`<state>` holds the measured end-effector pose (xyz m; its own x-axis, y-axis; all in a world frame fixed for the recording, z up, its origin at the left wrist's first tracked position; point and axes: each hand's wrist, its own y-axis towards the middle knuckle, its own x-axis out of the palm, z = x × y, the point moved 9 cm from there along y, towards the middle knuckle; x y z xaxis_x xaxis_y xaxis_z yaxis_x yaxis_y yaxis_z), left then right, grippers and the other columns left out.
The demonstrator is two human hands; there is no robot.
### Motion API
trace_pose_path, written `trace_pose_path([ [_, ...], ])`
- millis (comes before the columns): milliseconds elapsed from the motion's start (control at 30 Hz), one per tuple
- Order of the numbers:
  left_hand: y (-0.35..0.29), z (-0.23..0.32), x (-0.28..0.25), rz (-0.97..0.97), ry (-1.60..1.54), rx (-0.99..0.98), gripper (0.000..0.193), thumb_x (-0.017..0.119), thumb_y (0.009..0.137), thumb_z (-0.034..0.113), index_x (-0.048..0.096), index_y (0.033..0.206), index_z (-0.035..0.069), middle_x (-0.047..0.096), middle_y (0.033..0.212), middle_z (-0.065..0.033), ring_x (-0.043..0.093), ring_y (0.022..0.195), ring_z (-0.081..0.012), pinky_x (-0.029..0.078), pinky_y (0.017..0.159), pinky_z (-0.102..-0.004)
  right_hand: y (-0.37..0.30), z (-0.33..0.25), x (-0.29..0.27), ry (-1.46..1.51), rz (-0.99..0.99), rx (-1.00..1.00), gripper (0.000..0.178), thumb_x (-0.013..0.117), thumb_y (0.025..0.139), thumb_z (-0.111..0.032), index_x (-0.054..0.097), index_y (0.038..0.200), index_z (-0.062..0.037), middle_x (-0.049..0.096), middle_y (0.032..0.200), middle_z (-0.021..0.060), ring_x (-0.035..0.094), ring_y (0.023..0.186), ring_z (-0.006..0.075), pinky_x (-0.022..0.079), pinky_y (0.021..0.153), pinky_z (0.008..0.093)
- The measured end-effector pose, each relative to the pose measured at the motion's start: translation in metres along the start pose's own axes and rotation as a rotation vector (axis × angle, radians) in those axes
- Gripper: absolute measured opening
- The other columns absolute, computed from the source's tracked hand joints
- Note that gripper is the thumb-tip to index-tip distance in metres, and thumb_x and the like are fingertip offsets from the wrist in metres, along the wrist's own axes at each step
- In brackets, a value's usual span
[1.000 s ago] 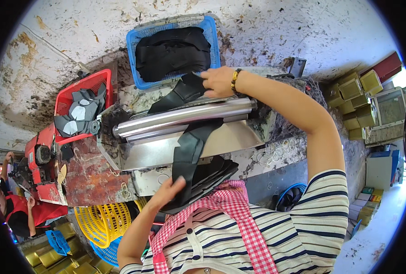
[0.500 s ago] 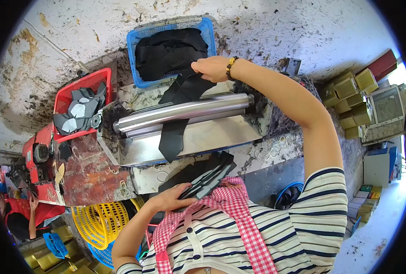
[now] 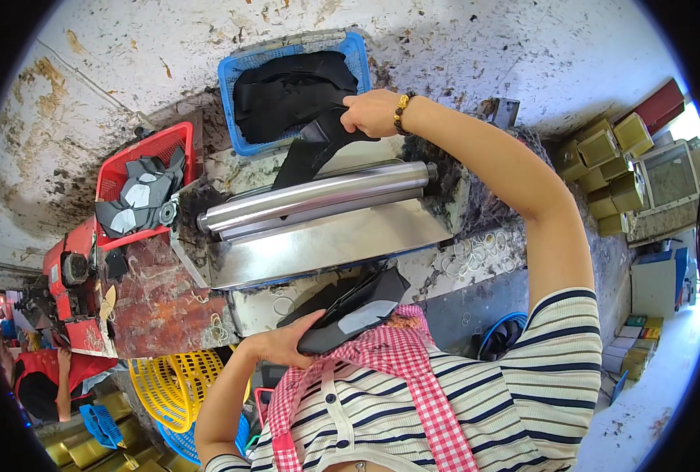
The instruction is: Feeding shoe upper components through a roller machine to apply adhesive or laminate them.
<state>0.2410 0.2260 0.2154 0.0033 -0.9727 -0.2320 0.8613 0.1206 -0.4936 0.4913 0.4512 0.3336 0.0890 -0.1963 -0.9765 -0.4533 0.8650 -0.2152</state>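
My right hand (image 3: 373,114) is closed at the near right corner of a blue basket (image 3: 226,94) heaped with black cut pieces (image 3: 291,90). It pinches a flat black sheet piece (image 3: 330,140), whose strip-like end slopes down to the back of a pair of shiny metal rollers (image 3: 318,197). Whether one piece or two overlap there, I cannot tell. Close to my apron, my left hand (image 3: 287,342) grips a stack of black cut pieces (image 3: 350,326), thumb on top; a pale patch shows on the uppermost one. A bare sloping metal plate (image 3: 326,248) lies in front of the rollers.
At the left stands a red basket (image 3: 106,185) of grey-black pieces with pale patches. Pale rubber bands (image 3: 476,256) lie right of the plate. Yellow baskets (image 3: 181,385) stand below the bench at the left. A person in red (image 3: 59,374) is at the far left.
The black piece that lay over the metal plate in front of the rollers is gone from there. My right hand has shifted slightly right. The left-hand stack has tilted, showing a pale-patched face.
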Motion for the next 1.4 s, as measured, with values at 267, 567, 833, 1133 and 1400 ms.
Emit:
trace_pose_path([
  [267, -0.002, -0.048, -0.027, 0.483, -0.197, -0.244, 0.049, 0.049, 0.089, 0.037, 0.046, 0.124, 0.003, 0.058, 0.104, -0.0126, 0.051, 0.094, -0.0193, 0.039, 0.085, -0.0289, -0.007, -0.004, 0.001, 0.001, -0.055, 0.014, 0.019, 0.051, 0.070, -0.006, 0.062, 0.083, -0.0131, 0.055, 0.095, 0.0102, 0.057, 0.088, 0.0288, 0.046, 0.071, 0.0389],
  [567, -0.008, -0.035, -0.034, 0.725, 0.219, -0.015, 0.037, 0.054, 0.085, 0.022, 0.052, 0.116, 0.001, 0.058, 0.110, -0.0132, 0.056, 0.098, -0.0268, 0.042, 0.086, -0.0328, -0.003, -0.003, 0.000, -0.008, -0.045, 0.010, 0.018, 0.052, 0.070, -0.005, 0.062, 0.083, -0.0123, 0.055, 0.094, 0.0091, 0.057, 0.088, 0.0285, 0.046, 0.071, 0.0390],
  [833, -0.028, 0.018, -0.040, 0.748, -0.423, 0.132, 0.023, 0.045, 0.091, 0.011, 0.053, 0.107, -0.004, 0.062, 0.097, -0.0130, 0.063, 0.083, -0.0195, 0.053, 0.068, -0.0336, 0.001, -0.005, -0.002, -0.016, -0.009, -0.011, 0.016, 0.053, 0.070, -0.005, 0.062, 0.081, -0.0120, 0.054, 0.091, 0.0084, 0.057, 0.084, 0.0277, 0.046, 0.068, 0.0387],
  [1133, -0.034, -0.011, -0.003, 0.888, -1.375, -0.164, 0.031, 0.045, 0.092, 0.020, 0.046, 0.114, -0.002, 0.061, 0.099, -0.0181, 0.063, 0.081, -0.0261, 0.054, 0.070, -0.0343, -0.012, -0.008, 0.009, -0.149, 0.172, -0.129, 0.005, 0.053, 0.072, -0.010, 0.058, 0.073, -0.0084, 0.050, 0.087, 0.0072, 0.055, 0.081, 0.0244, 0.048, 0.063, 0.0377],
  [1400, -0.012, 0.009, -0.028, 0.820, -1.463, 0.032, 0.039, 0.053, 0.088, 0.026, 0.046, 0.116, 0.001, 0.059, 0.105, -0.0164, 0.063, 0.079, -0.0260, 0.052, 0.069, -0.0350, -0.011, -0.005, 0.056, -0.056, -0.014, -0.131, 0.038, 0.040, 0.087, -0.038, 0.063, 0.082, -0.0085, 0.052, 0.098, 0.0101, 0.053, 0.090, 0.0274, 0.046, 0.077, 0.0401],
])
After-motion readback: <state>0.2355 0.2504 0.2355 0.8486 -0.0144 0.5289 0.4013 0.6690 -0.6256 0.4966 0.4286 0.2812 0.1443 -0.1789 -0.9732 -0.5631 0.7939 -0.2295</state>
